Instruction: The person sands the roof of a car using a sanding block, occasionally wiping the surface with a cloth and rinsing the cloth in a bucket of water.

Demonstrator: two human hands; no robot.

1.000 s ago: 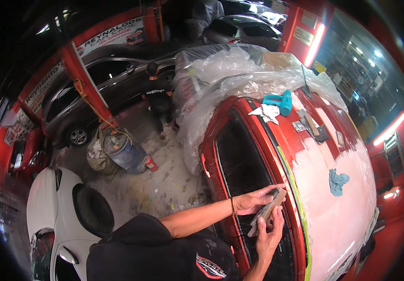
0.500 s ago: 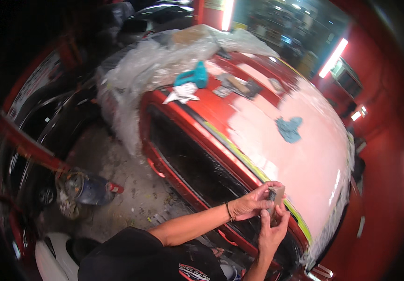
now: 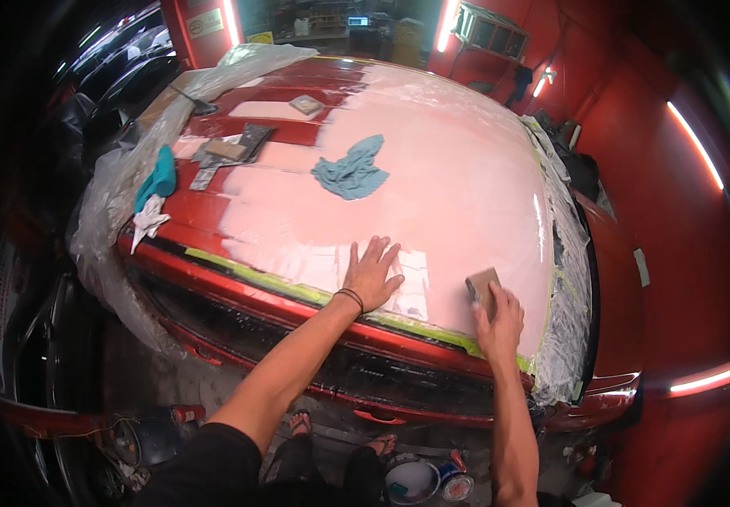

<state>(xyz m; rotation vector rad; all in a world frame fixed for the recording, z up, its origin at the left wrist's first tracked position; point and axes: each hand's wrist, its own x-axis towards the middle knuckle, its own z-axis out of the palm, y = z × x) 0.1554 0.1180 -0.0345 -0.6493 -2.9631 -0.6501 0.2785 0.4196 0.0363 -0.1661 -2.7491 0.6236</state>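
Observation:
My left hand [image 3: 371,275] rests flat on the pink-primed car roof [image 3: 449,203], fingers spread, just inside the yellow-green masking tape [image 3: 301,291] along the near edge. To its right, my right hand [image 3: 503,325] grips a sanding block [image 3: 484,287], its fingers wrapped round the brown block. The block appears to touch the primer; its underside is hidden. Beyond my left hand lies a crumpled blue-grey cloth [image 3: 352,171].
On the roof's left are another block [image 3: 224,150], dark abrasive sheets [image 3: 253,142], a teal bottle [image 3: 158,177] and white crumpled paper [image 3: 150,220]. A flat pad [image 3: 306,105] lies farther back. Clear plastic [image 3: 98,203] drapes the left end. Below stands a bucket [image 3: 413,480].
Both hands held the block together above the near edge. Now the left has let go and lies on the roof, while the right has brought the block down. My view has turned.

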